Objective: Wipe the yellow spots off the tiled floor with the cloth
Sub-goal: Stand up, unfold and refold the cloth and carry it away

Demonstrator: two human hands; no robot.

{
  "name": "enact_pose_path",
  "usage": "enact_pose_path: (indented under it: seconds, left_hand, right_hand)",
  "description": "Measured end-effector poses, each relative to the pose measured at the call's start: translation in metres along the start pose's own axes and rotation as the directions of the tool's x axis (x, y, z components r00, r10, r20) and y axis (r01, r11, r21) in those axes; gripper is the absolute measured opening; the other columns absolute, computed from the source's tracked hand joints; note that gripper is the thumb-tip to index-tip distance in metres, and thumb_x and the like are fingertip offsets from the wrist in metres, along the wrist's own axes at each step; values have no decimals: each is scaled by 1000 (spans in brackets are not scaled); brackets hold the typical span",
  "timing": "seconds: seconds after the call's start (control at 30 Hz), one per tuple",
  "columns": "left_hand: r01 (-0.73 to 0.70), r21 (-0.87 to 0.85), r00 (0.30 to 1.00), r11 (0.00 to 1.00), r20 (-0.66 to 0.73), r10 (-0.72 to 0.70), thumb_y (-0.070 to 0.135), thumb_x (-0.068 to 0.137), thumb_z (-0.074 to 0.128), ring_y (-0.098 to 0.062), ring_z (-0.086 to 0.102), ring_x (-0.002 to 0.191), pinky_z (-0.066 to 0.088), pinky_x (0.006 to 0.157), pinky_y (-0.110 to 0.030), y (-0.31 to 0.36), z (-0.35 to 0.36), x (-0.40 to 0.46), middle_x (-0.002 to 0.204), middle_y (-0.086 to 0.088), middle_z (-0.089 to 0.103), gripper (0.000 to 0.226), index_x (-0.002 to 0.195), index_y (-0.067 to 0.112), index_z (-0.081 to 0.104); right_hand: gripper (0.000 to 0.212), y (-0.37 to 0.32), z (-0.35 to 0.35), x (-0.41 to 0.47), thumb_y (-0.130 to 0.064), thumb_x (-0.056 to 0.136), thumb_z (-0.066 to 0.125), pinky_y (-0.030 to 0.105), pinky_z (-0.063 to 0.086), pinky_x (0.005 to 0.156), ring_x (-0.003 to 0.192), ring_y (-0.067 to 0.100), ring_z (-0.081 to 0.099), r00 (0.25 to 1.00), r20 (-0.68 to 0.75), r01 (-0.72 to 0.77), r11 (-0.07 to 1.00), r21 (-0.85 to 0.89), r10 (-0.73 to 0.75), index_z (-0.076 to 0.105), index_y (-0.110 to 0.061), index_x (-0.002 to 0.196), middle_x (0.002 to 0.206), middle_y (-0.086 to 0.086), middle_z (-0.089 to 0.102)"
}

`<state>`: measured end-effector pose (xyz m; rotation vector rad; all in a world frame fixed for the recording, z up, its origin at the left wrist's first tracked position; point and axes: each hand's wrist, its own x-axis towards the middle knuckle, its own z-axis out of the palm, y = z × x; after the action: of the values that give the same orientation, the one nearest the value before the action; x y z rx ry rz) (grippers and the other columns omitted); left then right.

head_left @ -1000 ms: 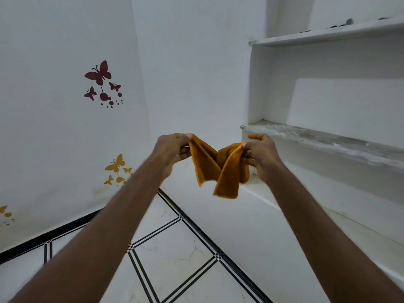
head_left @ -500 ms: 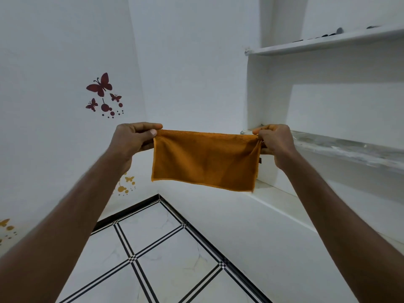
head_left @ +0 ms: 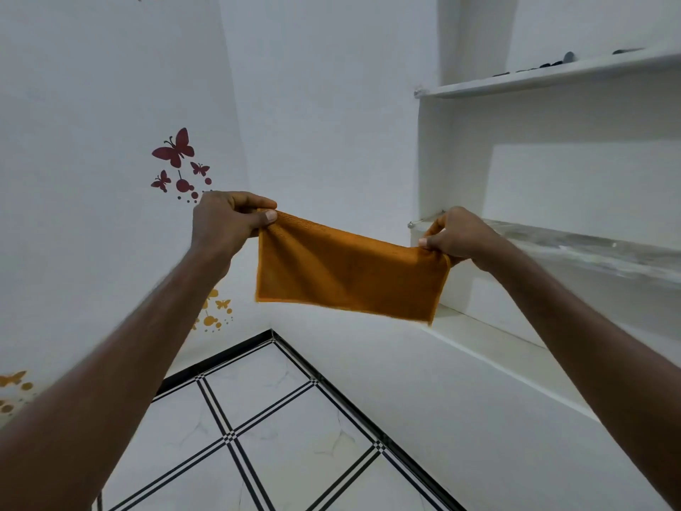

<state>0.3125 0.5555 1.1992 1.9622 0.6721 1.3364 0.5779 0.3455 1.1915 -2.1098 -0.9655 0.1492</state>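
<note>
An orange cloth (head_left: 346,274) hangs spread out flat in the air in front of me, well above the floor. My left hand (head_left: 224,223) pinches its upper left corner. My right hand (head_left: 457,234) pinches its upper right corner, a little lower than the left. The white tiled floor (head_left: 272,448) with black stripe lines lies below, in the corner of the room. No yellow spots show on the tiles in view.
White walls meet in a corner behind the cloth. Red butterfly stickers (head_left: 177,160) and orange ones (head_left: 215,311) are on the left wall. Built-in shelves (head_left: 575,248) fill the right wall, with small dark items on the top shelf (head_left: 552,73).
The cloth was bunched between my hands a second ago; I pulled my hands apart and it is now stretched out flat. My right hand has since dropped slightly.
</note>
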Motion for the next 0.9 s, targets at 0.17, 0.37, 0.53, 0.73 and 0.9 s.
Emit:
enact_pose_path:
  seconds: [0.17, 0.37, 0.53, 0.73, 0.9]
  left_hand:
    - [-12, 28, 995, 1000, -103, 15, 15, 84, 78, -12, 70, 84, 57, 67, -16, 6, 2, -2, 97, -3, 73, 26, 109, 10, 76]
    - [-55, 127, 989, 990, -128, 71, 17, 84, 79, -16, 70, 85, 61, 81, -31, 11, 2, 0, 96, -2, 72, 26, 109, 11, 76]
    - [-59, 193, 990, 979, -116, 83, 19, 84, 80, -22, 70, 91, 60, 88, -40, 17, 1, 1, 98, -1, 71, 28, 111, 11, 76]
    - [-61, 184, 989, 981, -120, 84, 17, 82, 81, -20, 71, 88, 62, 85, -40, 25, 2, -1, 94, -1, 73, 25, 107, 12, 78]
    - [-32, 162, 990, 986, -130, 54, 18, 83, 80, -22, 72, 89, 62, 84, -42, 28, 4, 0, 98, -6, 75, 24, 106, 11, 78]
  right_hand:
    - [30, -10, -12, -4, -28, 89, 77, 29, 54, 62, 79, 20, 66, 991, 46, -134, 938, 321, 126, 67, -3, 102, 94, 11, 68]
    - [33, -20, -25, -2, -32, 87, 78, 29, 53, 63, 81, 21, 65, 985, 49, -170, 941, 292, 163, 65, -5, 99, 96, 10, 67]
    - [31, -25, -40, -4, -8, 91, 73, 32, 59, 71, 96, 25, 70, 951, 280, -215, 926, 309, 127, 66, 0, 120, 113, 16, 70]
    - [17, -21, -47, -8, -10, 94, 70, 23, 57, 54, 71, 20, 73, 999, 11, -35, 995, 94, 34, 70, 3, 104, 88, 16, 72]
    - [15, -22, -58, -15, -13, 94, 70, 23, 56, 56, 76, 20, 72, 998, -67, 22, 978, 206, -8, 69, -3, 104, 93, 13, 72]
